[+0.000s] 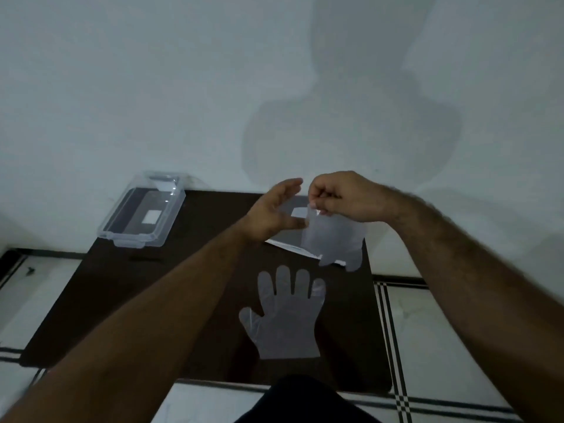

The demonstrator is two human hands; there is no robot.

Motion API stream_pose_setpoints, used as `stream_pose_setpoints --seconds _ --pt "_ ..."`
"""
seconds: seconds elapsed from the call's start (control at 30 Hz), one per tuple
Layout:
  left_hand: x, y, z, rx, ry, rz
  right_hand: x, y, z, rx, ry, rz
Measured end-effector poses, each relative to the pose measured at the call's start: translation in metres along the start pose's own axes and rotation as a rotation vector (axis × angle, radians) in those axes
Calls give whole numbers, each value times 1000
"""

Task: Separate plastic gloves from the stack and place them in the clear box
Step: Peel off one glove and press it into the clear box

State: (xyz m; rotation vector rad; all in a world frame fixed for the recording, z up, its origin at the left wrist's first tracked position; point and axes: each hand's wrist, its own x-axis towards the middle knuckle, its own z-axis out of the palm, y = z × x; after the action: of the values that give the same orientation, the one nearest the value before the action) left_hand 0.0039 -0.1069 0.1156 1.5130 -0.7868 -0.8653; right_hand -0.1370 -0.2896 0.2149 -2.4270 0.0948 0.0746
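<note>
My right hand (345,196) pinches the cuff edge of a thin clear plastic glove (334,239) and holds it up, fingers hanging down. My left hand (274,212) is beside it, its thumb and fingers touching the glove's left edge. Behind the held glove, the glove stack (293,213) with a white label lies on the dark table, partly hidden. A single glove (287,315) lies flat on the table near me, fingers pointing away. The clear box (142,210) stands at the table's far left corner, with a glove and a white label showing inside.
The dark brown table (137,300) stands against a white wall (213,87). A white strip of packaging (290,248) lies under the held glove. Tiled floor with black lines (457,346) surrounds the table. My dark clothing (305,401) shows at the bottom edge.
</note>
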Motion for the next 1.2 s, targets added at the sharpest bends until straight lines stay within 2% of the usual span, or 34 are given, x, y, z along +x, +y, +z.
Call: stream_pose_setpoints --seconds 0.03,0.1,0.2,0.47,0.6,0.9,1.2 --pt "5 17 -1 -83 -123 34 4 -9 -12 -3 -18 -25" --pt "8 48 2 -144 -255 105 9 -25 -33 -3 -42 -68" --pt "15 75 2 -132 -278 141 14 -40 -60 -9 -14 -102" --pt "20 113 -3 -235 -75 168 21 -47 -93 121 54 -87" --pt "18 121 -7 -259 -16 185 25 -42 -92 300 135 -27" --pt "9 109 -22 -339 243 159 38 -6 -84 453 72 -29" --pt "-22 90 -60 -313 443 102 81 -22 -81 374 27 -94"
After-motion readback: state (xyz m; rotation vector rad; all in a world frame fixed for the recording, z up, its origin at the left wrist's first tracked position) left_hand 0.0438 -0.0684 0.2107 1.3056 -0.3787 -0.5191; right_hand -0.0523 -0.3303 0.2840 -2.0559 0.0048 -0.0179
